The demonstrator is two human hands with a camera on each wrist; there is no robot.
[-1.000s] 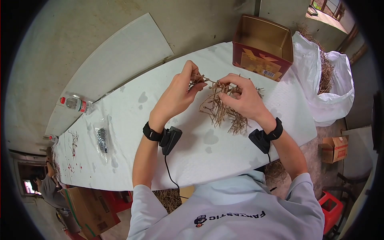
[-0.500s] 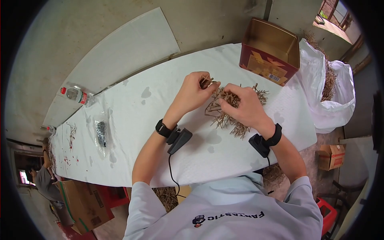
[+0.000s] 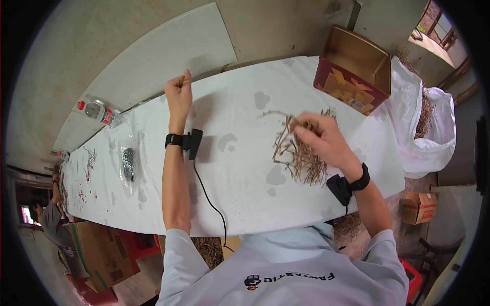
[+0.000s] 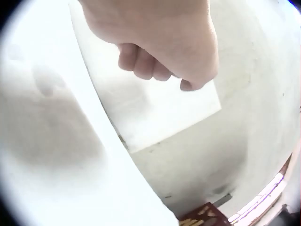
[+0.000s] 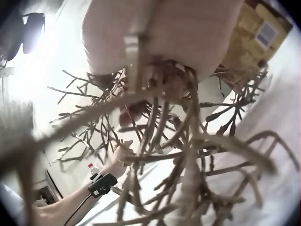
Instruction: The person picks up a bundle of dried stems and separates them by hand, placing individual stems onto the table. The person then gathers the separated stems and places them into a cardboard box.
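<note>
A bunch of dry, branching brown twigs (image 3: 306,158) hangs from my right hand (image 3: 324,137), which grips it over the right half of the table. In the right wrist view the knobbly twigs (image 5: 188,155) spread out below the palm and hide much of the fingers. My left hand (image 3: 178,99) is held up at the far edge of the table, away from the twigs. Its fingers (image 4: 143,66) are curled into the palm in the left wrist view, and no twig shows there; the inside of the fist is hidden.
An open red and gold tin box (image 3: 352,71) stands at the back right, beside a white bag (image 3: 434,127) of twigs. To the left are a plastic bottle (image 3: 97,112), a clear packet (image 3: 127,163) and scattered red bits (image 3: 81,196). Another person (image 3: 51,219) is at the far left.
My left hand has moved away from the twigs, left and toward the table's far edge; brown bits earlier visible in it no longer show. The right hand still grips the bunch, slightly further right.
</note>
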